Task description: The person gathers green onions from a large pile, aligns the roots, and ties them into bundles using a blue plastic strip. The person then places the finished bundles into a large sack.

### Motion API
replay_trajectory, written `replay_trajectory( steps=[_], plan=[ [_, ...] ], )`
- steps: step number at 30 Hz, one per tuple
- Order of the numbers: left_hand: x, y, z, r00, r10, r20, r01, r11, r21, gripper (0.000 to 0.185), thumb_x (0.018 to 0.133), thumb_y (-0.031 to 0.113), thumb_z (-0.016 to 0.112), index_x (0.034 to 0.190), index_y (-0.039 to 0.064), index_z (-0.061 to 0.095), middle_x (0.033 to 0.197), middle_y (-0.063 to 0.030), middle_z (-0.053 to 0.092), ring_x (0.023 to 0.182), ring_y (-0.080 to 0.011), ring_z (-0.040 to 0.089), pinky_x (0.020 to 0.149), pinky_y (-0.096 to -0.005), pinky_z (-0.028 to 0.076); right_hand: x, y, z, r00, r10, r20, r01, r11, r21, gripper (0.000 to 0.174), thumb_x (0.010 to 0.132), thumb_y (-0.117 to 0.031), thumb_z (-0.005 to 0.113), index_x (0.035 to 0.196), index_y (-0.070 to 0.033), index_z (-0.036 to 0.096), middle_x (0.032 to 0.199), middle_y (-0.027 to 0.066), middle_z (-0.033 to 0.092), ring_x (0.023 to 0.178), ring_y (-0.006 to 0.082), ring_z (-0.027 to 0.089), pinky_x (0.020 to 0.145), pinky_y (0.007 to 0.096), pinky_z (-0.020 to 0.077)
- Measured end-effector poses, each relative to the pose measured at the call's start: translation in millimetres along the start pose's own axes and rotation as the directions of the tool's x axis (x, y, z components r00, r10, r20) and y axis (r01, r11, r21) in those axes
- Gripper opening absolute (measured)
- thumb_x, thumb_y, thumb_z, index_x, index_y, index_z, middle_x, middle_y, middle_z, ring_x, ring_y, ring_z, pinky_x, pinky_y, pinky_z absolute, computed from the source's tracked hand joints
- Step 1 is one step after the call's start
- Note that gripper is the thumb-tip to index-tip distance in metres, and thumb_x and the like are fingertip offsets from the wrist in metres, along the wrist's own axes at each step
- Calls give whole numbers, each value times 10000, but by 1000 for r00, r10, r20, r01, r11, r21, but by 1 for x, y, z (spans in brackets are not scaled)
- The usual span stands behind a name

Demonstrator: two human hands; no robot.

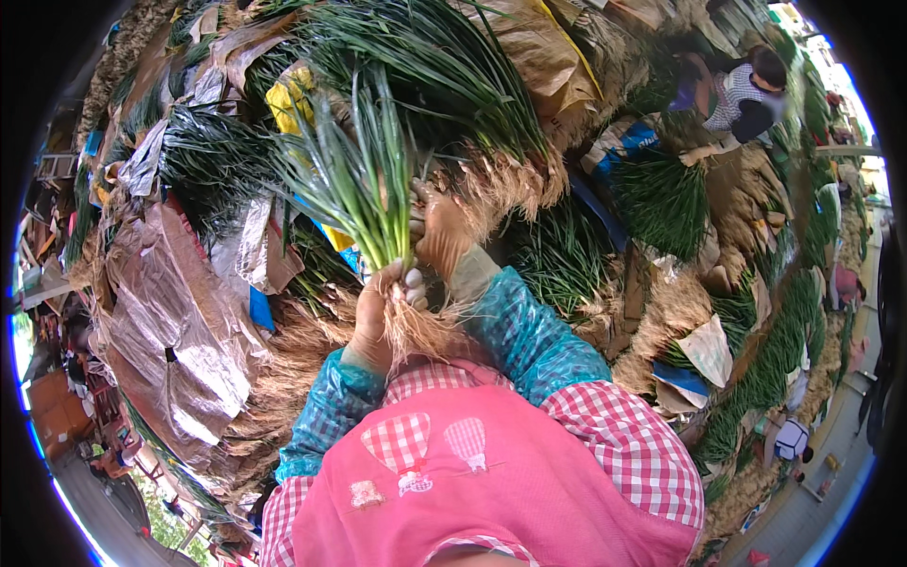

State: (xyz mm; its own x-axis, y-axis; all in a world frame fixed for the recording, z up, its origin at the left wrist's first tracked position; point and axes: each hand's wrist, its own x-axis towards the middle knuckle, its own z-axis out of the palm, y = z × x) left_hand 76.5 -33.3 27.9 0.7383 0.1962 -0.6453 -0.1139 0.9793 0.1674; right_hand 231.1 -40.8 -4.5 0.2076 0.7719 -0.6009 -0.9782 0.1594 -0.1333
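A bunch of green onions stands upright before my chest, leaves pointing away and pale stringy roots towards me. My left hand, in a thin pale glove, is closed around its white stems just above the roots. My right hand, gloved too, is at the right side of the stems with bent fingers; whether it grips any of them cannot be told. Beyond the hands lies a large heap of green onions, its rooty ends facing me.
Brown woven sacks lie at the left, another sack at the top. Rooty bundles are piled beside my left arm. More onions lie at the right, where a person reaches into them. Another person is farther off.
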Motion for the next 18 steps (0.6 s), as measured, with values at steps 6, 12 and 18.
replay_trajectory(
  steps=[6,12,18],
  plan=[
    [-61,21,38,940,337,-52,-316,918,238,212,961,246,484,974,40,531,695,-16,493,555,-135,451,499,-258,367,-13,-62,-44,968,-245,-56,176,819,-547,315,1008,-301,440,751,-134,515,584,-16,454,468,104,380,439,288,365],
    [-55,21,64,828,554,83,-550,775,311,411,881,239,554,1175,-48,523,785,-52,559,645,-124,484,614,-254,404,-24,-71,-119,816,-37,576,304,-821,-483,257,953,-283,568,980,-35,629,895,81,660,857,131,627,739,264,502],
    [14,14,26,988,106,115,-135,948,289,412,861,102,522,1241,-56,524,1158,-141,647,796,-146,632,754,-308,551,-40,-123,-160,784,-621,11,0,-18,-1000,307,922,-308,637,913,-3,604,673,69,612,567,115,583,501,283,456]
  ],
)
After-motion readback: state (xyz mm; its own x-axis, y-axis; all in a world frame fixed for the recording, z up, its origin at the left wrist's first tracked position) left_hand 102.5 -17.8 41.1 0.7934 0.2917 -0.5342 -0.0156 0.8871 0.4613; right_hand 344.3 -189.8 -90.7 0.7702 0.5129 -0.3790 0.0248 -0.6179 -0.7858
